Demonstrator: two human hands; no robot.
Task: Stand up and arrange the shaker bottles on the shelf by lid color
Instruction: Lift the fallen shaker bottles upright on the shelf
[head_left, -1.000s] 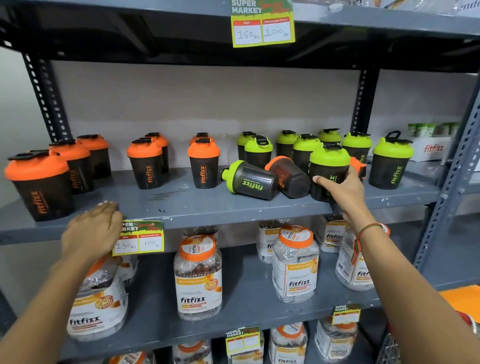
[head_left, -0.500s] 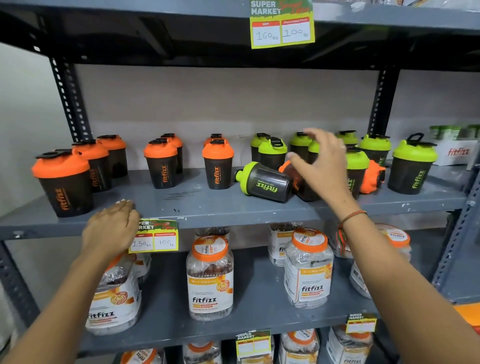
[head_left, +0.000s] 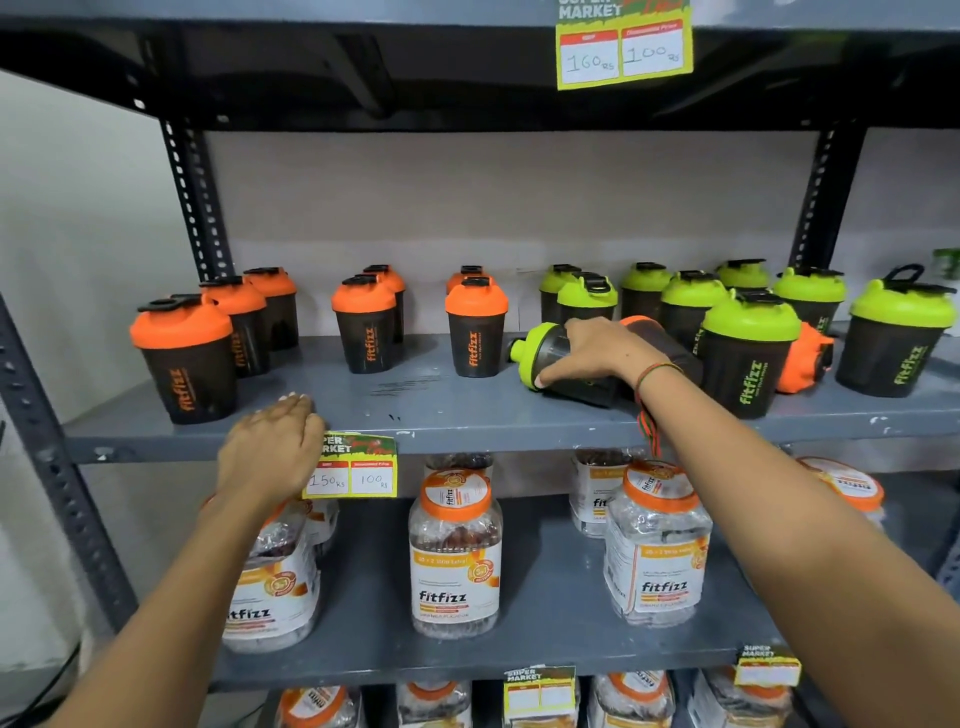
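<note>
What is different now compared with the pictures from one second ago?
The right hand left the upright green-lid shaker, moved left, and now grips the lying green-lid shaker. The left hand stayed flat on the shelf edge. The two fallen orange-lid shakers and the standing rows are unchanged.

This is a shop, a supermarket aisle. A grey slotted-steel shelf rack (head_left: 467, 431) carries rows of identical fitfizz shaker bottles (head_left: 475, 332). Clipped to its edges are yellow "Super Market" price tags (head_left: 358, 473) with handwritten rupee prices; below sit matching fitfizz jars (head_left: 454, 551).
</note>
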